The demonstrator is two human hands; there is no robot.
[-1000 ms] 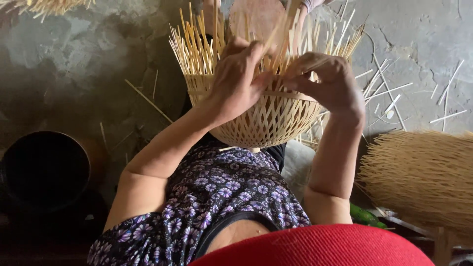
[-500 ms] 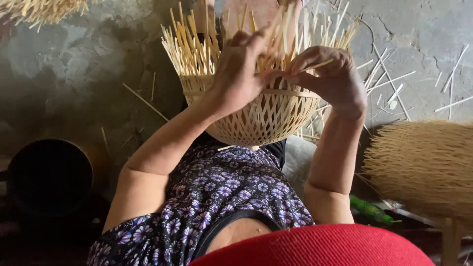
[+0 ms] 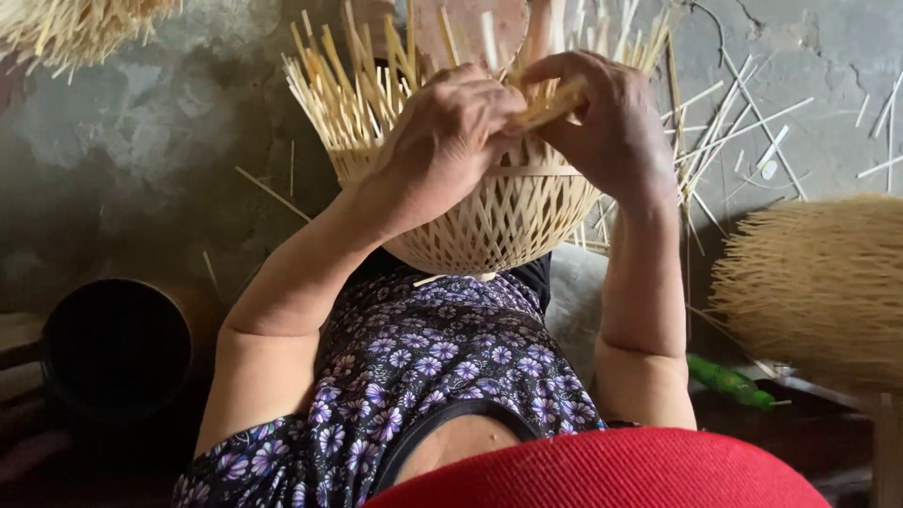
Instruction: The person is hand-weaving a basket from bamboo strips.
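Observation:
A half-woven bamboo basket (image 3: pixel 489 226) rests against my lap, and its loose upright strips (image 3: pixel 348 94) fan out past the rim. My left hand (image 3: pixel 442 132) lies over the near rim with the fingers curled on it, gripping the basket. My right hand (image 3: pixel 611 122) meets it at the rim and pinches a bent bamboo strip (image 3: pixel 550 102) between thumb and fingers. The two hands touch at the fingertips. The basket's inside is hidden behind them.
Loose bamboo strips (image 3: pixel 752 132) litter the concrete floor (image 3: pixel 141 160) to the right. A stack of woven baskets (image 3: pixel 818 282) lies at the right, a green object (image 3: pixel 729 381) beside it. A dark round pot (image 3: pixel 113 348) sits at the left. Red cloth (image 3: pixel 602 470) fills the bottom edge.
My right hand has moved left along the rim to meet my left hand, bending a strip over. The basket has stayed against my lap.

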